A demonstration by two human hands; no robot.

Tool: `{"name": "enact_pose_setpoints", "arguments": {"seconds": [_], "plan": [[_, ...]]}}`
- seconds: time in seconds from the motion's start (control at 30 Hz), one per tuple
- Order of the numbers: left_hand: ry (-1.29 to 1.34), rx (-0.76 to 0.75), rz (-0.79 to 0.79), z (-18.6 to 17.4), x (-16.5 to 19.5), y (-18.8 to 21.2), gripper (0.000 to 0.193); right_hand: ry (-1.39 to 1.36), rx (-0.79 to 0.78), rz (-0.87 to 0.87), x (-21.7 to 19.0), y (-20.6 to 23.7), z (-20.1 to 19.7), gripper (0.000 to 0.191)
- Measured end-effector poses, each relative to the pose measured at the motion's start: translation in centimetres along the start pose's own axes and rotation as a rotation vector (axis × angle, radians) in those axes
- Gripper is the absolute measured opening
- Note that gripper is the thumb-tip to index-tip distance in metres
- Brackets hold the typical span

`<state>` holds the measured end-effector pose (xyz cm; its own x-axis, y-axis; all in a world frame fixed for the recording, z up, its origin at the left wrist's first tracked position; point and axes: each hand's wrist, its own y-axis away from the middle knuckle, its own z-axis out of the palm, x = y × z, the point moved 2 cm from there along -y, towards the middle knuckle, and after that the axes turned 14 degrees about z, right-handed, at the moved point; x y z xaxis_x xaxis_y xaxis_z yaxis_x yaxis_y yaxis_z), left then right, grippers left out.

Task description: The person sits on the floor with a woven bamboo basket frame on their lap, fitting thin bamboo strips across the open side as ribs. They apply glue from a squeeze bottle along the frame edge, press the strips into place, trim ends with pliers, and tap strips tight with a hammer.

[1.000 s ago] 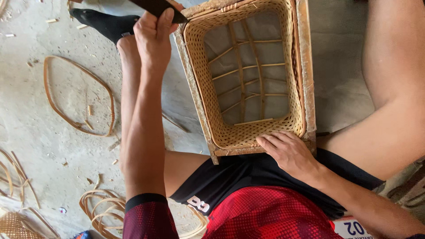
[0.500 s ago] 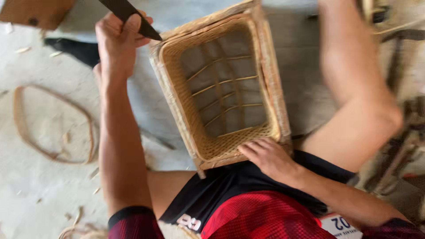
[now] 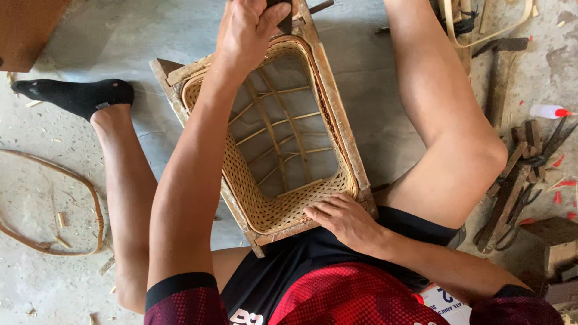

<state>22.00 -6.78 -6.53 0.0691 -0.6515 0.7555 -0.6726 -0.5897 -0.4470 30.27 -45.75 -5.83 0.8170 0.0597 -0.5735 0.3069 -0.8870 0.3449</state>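
Note:
A rectangular woven rattan basket [image 3: 256, 201] in a wooden frame lies on the concrete floor between my bare legs, its open side facing up. My left hand [image 3: 247, 30] is at the basket's far rim, closed around a dark tool [image 3: 283, 21] whose shape is mostly hidden by my fingers. My right hand [image 3: 346, 219] rests flat on the near right corner of the rim, fingers spread, holding nothing.
A bent rattan loop [image 3: 90, 198] lies on the floor to the left, near my foot in a black sock [image 3: 72, 93]. On the right lie dark hand tools [image 3: 512, 180], a hammer [image 3: 500, 66] and a white bottle with a red cap [image 3: 548, 111]. A brown board [image 3: 30, 30] sits top left.
My left hand brought the dark tool from beyond the basket's far left corner onto its far rim. My right hand stayed on the near rim. The view shifted.

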Motion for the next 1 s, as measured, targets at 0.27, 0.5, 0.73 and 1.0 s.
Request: {"name": "enact_pose_setpoints", "arguments": {"seconds": [0.27, 0.5, 0.73, 1.0], "plan": [[0.317, -0.154, -0.094, 0.0, -2.8, -1.8, 0.016, -0.005, -0.057, 0.013, 0.0, -0.3, -0.5, 0.047], [-0.43, -0.394, 0.083, -0.5, 4.2, -5.5, 0.014, -0.04, 0.325, -0.123, -4.4, -0.9, -12.0, 0.059], [-0.987, -0.437, 0.423, 3.9, 23.7, -2.9, 0.016, 0.684, 0.768, 0.411, -4.9, 7.7, -24.1, 0.059], [0.107, 0.246, -0.357, 5.9, 17.9, 5.4, 0.042, 0.216, 0.779, 0.833, 14.4, 16.2, -12.7, 0.035]]}}
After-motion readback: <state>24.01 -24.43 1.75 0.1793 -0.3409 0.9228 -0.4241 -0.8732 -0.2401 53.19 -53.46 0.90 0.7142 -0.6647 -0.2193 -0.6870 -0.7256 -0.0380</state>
